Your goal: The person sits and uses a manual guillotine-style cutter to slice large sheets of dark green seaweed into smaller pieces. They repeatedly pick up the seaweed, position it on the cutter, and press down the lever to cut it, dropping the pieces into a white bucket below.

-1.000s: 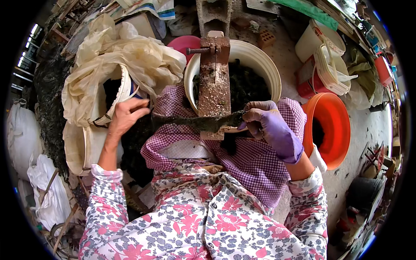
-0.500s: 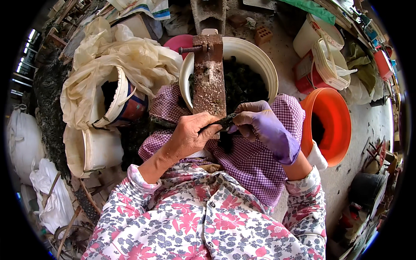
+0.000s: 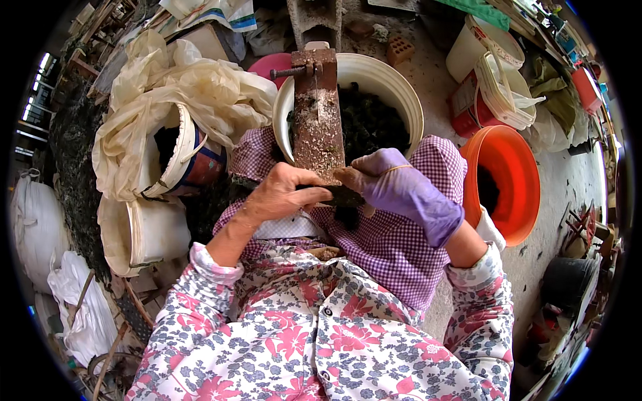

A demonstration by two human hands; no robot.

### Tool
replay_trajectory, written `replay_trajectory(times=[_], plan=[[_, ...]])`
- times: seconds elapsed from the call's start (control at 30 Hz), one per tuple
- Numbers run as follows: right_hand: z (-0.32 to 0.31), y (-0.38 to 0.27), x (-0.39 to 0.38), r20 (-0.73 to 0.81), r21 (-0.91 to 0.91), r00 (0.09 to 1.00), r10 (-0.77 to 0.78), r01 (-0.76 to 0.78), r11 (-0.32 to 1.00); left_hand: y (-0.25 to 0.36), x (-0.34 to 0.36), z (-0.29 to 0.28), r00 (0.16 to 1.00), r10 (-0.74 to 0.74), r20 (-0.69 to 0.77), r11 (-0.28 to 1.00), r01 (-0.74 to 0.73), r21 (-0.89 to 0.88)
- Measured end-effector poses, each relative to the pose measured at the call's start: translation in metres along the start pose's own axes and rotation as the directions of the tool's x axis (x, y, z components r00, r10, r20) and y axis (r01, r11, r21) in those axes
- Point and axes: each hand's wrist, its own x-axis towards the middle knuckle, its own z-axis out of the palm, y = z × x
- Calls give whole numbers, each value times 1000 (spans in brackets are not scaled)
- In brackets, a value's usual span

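A rusty brown board (image 3: pixel 314 113) with a bolt near its top spans a white bucket (image 3: pixel 408 100) of dark green, seaweed-like clumps (image 3: pixel 368 120). At the board's near end, a dark, wet, seaweed-like strip (image 3: pixel 346 197) runs crosswise, partly hidden by my fingers. My bare left hand (image 3: pixel 287 192) grips it just left of the board. My right hand (image 3: pixel 394 187), in a purple glove, is closed on it just to the right, thumb at the board's edge. Purple checked cloth (image 3: pixel 394 254) lies over my lap beneath both hands.
An orange bucket (image 3: pixel 518 207) stands at my right, with stacked white and red containers (image 3: pixel 495 93) beyond. Left are a battered bucket (image 3: pixel 197 160) under crumpled plastic sheeting (image 3: pixel 147 80), another white container (image 3: pixel 160 234) and white sacks (image 3: pixel 37 220). A concrete block (image 3: pixel 313 20) sits behind the board.
My left hand moved right from beside the left bucket to the board's near end. My right hand turned, its thumb coming to the board's edge. The strip is now mostly behind my hands.
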Motion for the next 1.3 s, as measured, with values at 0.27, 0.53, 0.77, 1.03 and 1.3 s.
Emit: replay_trajectory(times=[0.27,0.53,0.77,1.03,1.3], plan=[[9,9,12,387,123,921,-41,-7,992,49,-28,-32,947,316,62,946,-319,51],[37,-22,-26,432,739,872,-231,-195,645,2,-27,-6,679,711,-180,687,-616,386],[65,5,1,-134,-379,631,-764,679,628,-9,-28,-5,909,398,-123,914,-381,140],[54,0,29,-187,-748,427,-885,522,410,-27,-16,-4,979,92,183,307,147,-940],[51,22,46,-636,-241,610,-473,425,872,2,13,14,816,-212,-538,477,-394,-785]])
